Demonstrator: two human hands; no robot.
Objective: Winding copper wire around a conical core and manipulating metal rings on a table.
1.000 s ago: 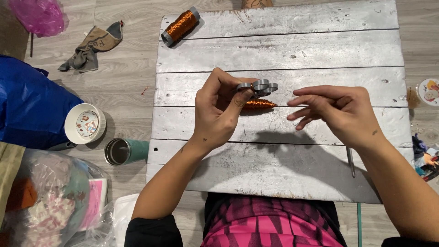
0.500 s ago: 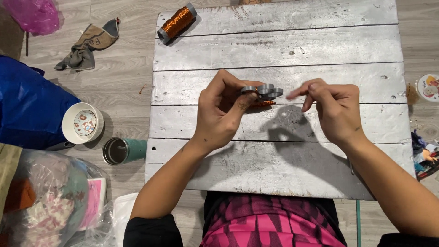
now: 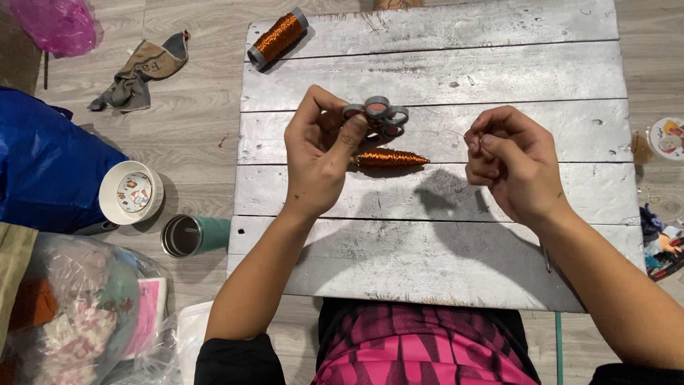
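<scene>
A small grey ring cluster [image 3: 377, 114] — several metal loops joined side by side, with a pinkish centre in one — is held above the board, pinched at its left side. Just below it a tapered cone of copper wire [image 3: 388, 159] lies flat on a grey plank, its point aimed right. A very fine wire strand [image 3: 456, 132] — barely visible — runs from the rings toward the right, where its end is pinched.

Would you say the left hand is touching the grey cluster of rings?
Touching: the head view shows the left hand pinching the grey cluster of rings between thumb and fingers.
</scene>
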